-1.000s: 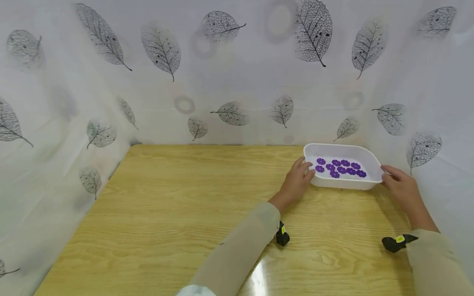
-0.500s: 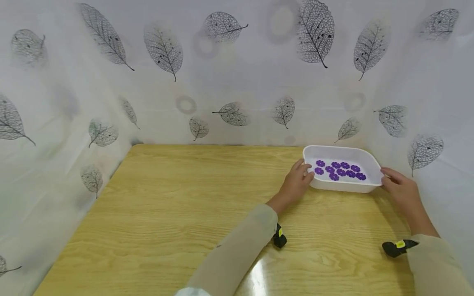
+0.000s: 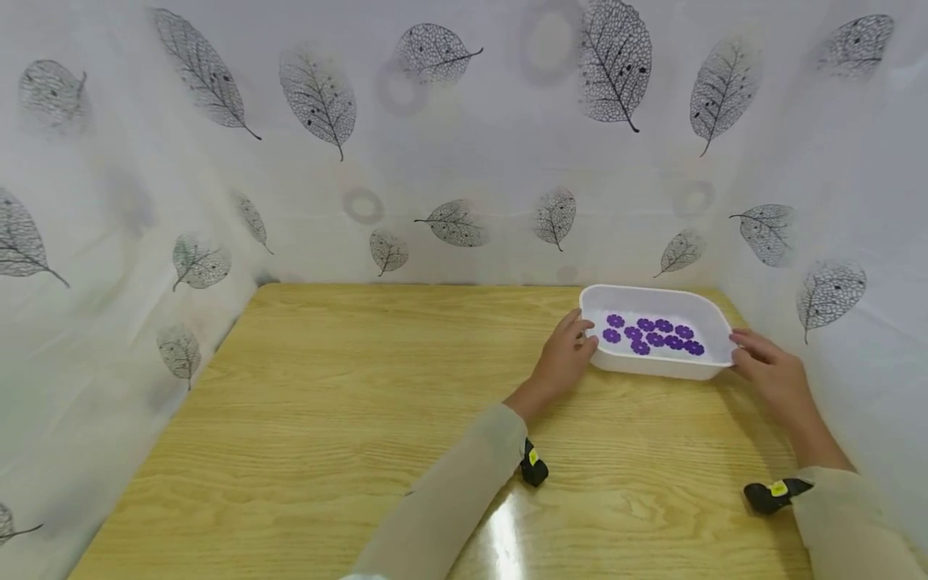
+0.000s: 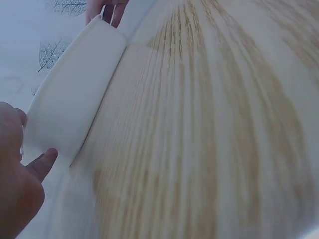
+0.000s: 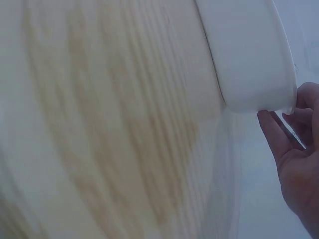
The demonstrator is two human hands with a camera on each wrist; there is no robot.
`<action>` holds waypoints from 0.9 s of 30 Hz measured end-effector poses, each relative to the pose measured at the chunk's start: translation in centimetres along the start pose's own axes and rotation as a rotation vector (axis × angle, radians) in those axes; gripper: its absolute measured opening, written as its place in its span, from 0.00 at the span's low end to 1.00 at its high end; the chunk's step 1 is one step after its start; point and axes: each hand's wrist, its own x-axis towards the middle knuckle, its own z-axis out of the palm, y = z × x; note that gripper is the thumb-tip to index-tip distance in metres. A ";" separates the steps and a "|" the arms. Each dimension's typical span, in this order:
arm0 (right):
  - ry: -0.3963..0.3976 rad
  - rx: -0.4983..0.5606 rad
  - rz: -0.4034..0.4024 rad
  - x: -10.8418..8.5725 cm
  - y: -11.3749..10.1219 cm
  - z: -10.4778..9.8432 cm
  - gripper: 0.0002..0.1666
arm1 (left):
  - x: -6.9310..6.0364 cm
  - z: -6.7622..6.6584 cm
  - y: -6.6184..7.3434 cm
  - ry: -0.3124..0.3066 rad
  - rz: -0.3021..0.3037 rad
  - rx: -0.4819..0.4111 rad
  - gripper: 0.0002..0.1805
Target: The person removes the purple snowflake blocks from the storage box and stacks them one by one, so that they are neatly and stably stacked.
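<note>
A white plastic basin [image 3: 652, 367] with rounded corners is at the back right of the table, several purple flower-shaped pieces [image 3: 655, 339] lying flat on its floor. The left hand [image 3: 564, 354] grips its left end, fingers over the rim and thumb against the outer wall. At the opposite end the right hand [image 3: 776, 374] pinches the rim between thumb and fingers. In the left wrist view the basin's long side [image 4: 75, 84] stands upright along the wood. The right wrist view shows the right thumb pressed to the end wall, and the basin's inside is hidden there.
The wood-grain table [image 3: 348, 419] stretches left and forward of the basin. A white curtain [image 3: 464, 145] printed with leaves hangs close behind the table and along both sides. Small black cameras [image 3: 534, 464] are strapped at the beige sleeves.
Both hands have shifted the basin slightly to the left and a little nearer, keeping their grip on its ends. The purple pieces have moved along with it.
</note>
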 end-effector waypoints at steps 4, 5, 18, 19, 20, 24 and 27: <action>-0.040 -0.025 0.018 -0.3 -0.6 0.4 0.34 | -0.5 -0.6 -0.1 0.008 -0.027 -0.004 0.23; -0.049 -0.028 0.021 -0.3 -0.7 0.6 0.34 | -0.7 -0.9 -0.2 0.011 -0.032 -0.013 0.22; -0.079 -0.036 -0.040 -0.6 -2.5 2.3 0.33 | -1.8 -3.9 -0.9 0.025 -0.044 -0.035 0.22; -0.076 -0.035 -0.040 -0.7 -2.6 2.5 0.32 | -1.9 -4.1 -0.9 0.026 -0.044 -0.035 0.22; -0.075 -0.028 -0.036 -0.8 -2.8 2.7 0.32 | -2.0 -4.3 -1.0 0.028 -0.043 -0.036 0.22; -0.090 -0.026 -0.006 -0.8 -3.8 3.5 0.32 | -2.3 -5.5 -1.2 0.033 -0.055 -0.052 0.21; -0.103 -0.034 0.010 -0.9 -4.5 4.1 0.32 | -2.6 -6.4 -1.3 0.021 -0.071 -0.054 0.21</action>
